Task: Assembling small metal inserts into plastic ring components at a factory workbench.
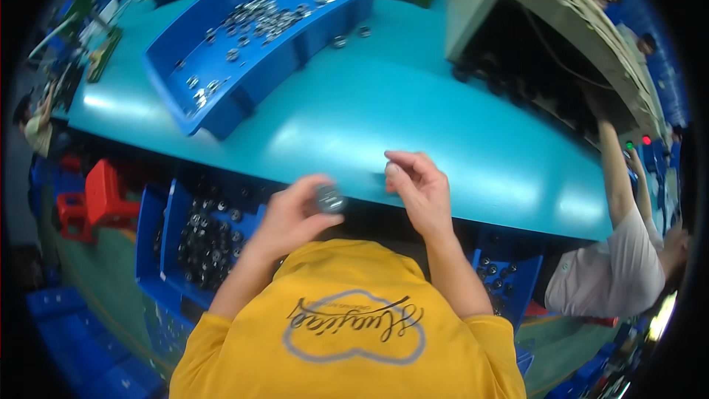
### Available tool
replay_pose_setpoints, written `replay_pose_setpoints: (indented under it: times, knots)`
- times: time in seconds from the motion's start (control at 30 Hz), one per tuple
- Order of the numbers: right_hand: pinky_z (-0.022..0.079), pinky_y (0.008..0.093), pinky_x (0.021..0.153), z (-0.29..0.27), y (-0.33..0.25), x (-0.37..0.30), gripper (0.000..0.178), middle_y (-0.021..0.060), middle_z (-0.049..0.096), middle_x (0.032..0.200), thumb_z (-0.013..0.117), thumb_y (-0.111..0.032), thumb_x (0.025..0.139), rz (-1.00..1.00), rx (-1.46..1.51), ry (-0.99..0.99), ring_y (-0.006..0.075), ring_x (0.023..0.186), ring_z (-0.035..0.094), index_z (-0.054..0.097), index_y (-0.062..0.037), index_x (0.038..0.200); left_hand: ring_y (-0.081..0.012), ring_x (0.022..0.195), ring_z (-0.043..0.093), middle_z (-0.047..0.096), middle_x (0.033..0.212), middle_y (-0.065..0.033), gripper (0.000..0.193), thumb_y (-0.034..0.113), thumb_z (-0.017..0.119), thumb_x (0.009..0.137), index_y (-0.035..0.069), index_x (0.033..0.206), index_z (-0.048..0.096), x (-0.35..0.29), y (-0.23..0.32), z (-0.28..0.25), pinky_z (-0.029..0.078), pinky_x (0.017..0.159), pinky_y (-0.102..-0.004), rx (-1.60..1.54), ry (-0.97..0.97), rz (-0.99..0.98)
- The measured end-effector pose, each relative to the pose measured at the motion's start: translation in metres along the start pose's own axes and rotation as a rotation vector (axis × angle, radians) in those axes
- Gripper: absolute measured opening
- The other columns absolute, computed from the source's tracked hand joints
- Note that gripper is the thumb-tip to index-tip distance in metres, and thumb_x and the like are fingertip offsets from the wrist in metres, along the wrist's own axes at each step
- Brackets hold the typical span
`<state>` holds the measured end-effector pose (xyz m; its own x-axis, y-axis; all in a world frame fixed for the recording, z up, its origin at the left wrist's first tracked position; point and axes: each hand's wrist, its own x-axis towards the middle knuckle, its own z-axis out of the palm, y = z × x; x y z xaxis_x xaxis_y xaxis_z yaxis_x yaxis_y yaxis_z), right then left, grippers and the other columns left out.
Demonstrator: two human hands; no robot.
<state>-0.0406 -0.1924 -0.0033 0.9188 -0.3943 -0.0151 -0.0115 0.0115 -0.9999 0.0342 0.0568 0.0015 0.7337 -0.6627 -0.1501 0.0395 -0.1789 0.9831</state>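
Between the fingers and thumb of my left hand [292, 216] is a small round dark part [330, 199] with a glossy face, held just in front of the table's near edge. My right hand [422, 191] is raised a little to the right, over the edge of the teal table [347, 114]. Its thumb and index finger are drawn together in a pinch; a dark smear shows by the fingertips, too blurred to name. The two hands are apart. Farther off, a long blue bin [255, 81] holds many shiny small metal parts [266, 18].
Two loose metal parts [339, 41] lie beside the bin. A beige machine housing [480, 0] with a dark opening stands at right; a co-worker's arm [617, 170] reaches into it. Below the table are blue crates [168, 229] of dark round parts and red stools [111, 196].
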Motion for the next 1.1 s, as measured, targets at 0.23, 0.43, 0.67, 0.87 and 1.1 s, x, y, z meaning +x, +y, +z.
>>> replay_pose_setpoints:
  times: [0.23,0.43,0.67,0.87,1.1]
  knots:
    - [0.057,0.0377,0.078,-0.116,-0.013,0.124,0.027,0.0129,0.07,0.098,0.077,-0.017,0.088,-0.187,-0.746,0.29,0.0264,0.087,0.07,0.076,-0.0047,0.112,-0.0294,0.093,0.072,0.073,0.1,-0.016,0.057,0.011,0.088,0.072,0.006,0.126,0.069,-0.112,-0.041,-0.155,0.057,0.084,-0.0401,1.195,0.041,-0.649]
    - [0.055,0.0447,0.083,-0.139,0.028,0.189,0.026,0.0136,0.063,0.106,0.08,-0.02,0.087,-0.269,-1.107,0.369,0.0329,0.092,0.068,0.074,-0.0094,0.11,-0.0314,0.082,0.07,0.071,0.092,-0.0181,0.054,0.016,0.081,0.082,0.005,0.132,0.065,-0.087,-0.01,-0.105,0.056,0.077,-0.0405,0.681,0.235,-0.339]
    - [0.056,0.0383,0.078,-0.029,-0.023,0.066,0.021,0.0137,0.06,0.108,0.079,-0.001,0.083,-0.473,-0.653,0.07,0.0303,0.093,0.066,0.072,-0.0051,0.103,-0.0184,0.092,0.067,0.069,0.109,-0.0129,0.054,0.023,0.063,0.105,0.003,0.151,0.045,-0.003,0.002,0.0,0.057,0.083,-0.0321,-0.213,-0.011,0.019]
    - [0.054,0.0395,0.084,0.023,-0.024,-0.034,0.031,0.0126,0.065,0.11,0.083,-0.001,0.078,-0.553,-0.666,-0.03,0.0307,0.099,0.064,0.073,-0.0063,0.107,-0.0227,0.116,0.061,0.059,0.127,-0.014,0.067,0.046,0.051,0.109,0.002,0.157,0.036,0.033,0.012,0.044,0.052,0.1,-0.0383,-0.915,-0.258,-0.053]
    - [0.051,0.038,0.094,0.029,-0.008,-0.044,0.052,0.011,0.065,0.118,0.09,-0.01,0.072,-0.231,-0.318,0.033,0.0293,0.11,0.062,0.068,-0.0058,0.119,-0.0259,0.114,0.06,0.06,0.124,-0.0171,0.061,0.041,0.054,0.108,0.002,0.153,0.039,0.026,-0.001,0.048,0.05,0.101,-0.0388,-1.118,-0.346,-0.065]
